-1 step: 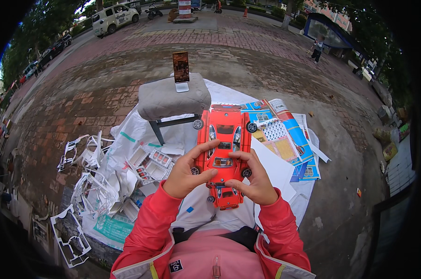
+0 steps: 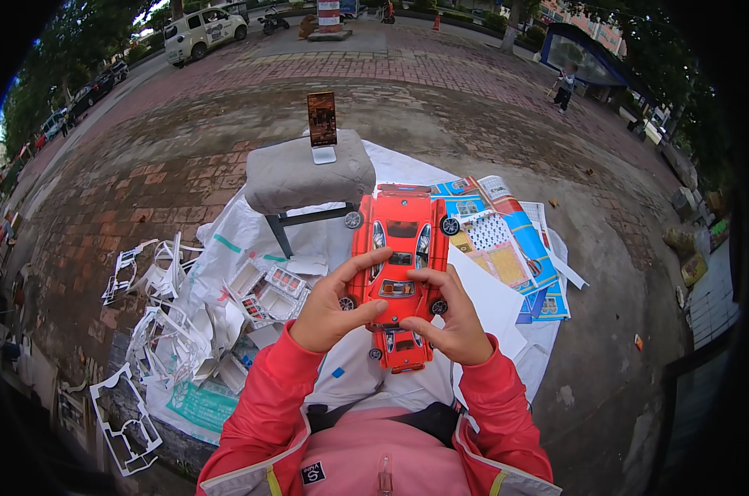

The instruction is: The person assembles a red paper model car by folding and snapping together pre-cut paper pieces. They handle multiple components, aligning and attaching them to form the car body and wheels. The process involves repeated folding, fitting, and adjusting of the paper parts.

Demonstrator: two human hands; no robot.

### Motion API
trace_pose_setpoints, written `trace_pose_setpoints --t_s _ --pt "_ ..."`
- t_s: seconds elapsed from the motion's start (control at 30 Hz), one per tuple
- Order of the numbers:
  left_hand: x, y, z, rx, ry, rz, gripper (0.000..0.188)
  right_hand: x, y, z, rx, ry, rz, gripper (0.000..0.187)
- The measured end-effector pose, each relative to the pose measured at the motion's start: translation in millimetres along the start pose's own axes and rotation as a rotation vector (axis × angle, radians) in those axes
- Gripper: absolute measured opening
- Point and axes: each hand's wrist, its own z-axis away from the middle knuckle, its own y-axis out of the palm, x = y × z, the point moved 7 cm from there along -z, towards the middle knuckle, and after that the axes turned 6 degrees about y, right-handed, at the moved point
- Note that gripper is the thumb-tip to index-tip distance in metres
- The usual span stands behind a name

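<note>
A large red model car (image 2: pixel 403 229), seemingly of card with black wheels, is held between my two hands above my lap. My left hand (image 2: pixel 331 307) grips its left side, the index finger reaching onto the windowed top and the thumb resting across its near part. On the opposite side my right hand (image 2: pixel 455 318) mirrors this, fingers bent over the edge and thumb on the surface. A smaller red model car (image 2: pixel 407 357) lies just below the near end, over my lap; whether it is joined to the large one I cannot tell.
Ahead stands a grey padded stool (image 2: pixel 300 178) with a phone (image 2: pixel 322 120) on a stand. To the left, white cut-out scraps (image 2: pixel 172 335) are heaped on a white sheet (image 2: pixel 217 269). Colourful printed sheets (image 2: pixel 507 227) lie at the right. Farther off, a person (image 2: pixel 565 87) stands on the paving.
</note>
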Motion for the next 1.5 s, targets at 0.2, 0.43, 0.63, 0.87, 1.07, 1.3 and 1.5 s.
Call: trace_pose_setpoints --t_s 0.2,0.43,0.63,0.87,1.07,1.3,1.5 --pt "0 1 0 0.005 0.005 0.009 0.059 4 2 4 -0.14 -0.133 0.17 0.064" --pt "18 -3 0 -0.057 -0.045 0.141 0.054 -2 3 6 -0.131 -0.111 0.151 0.066" --pt "17 -2 -3 -0.101 0.014 0.039 0.051 -2 1 3 -0.152 -0.113 0.226 0.061" --pt "18 -1 5 0.233 -0.153 -0.281 0.037 -12 -53 -11 -0.423 0.002 -0.12 0.032" --pt "8 -6 -4 0.433 -0.053 -0.397 0.036 -17 -52 -13 0.04 0.213 -0.359 0.043" --pt "-39 -45 -21 -0.173 0.474 -1.023 0.033 -21 -29 -10 0.232 0.221 -0.27 0.033" --pt "-14 -41 15 -0.63 0.449 -0.388 0.034 -31 -26 -12 -0.299 0.09 -0.509 0.026"
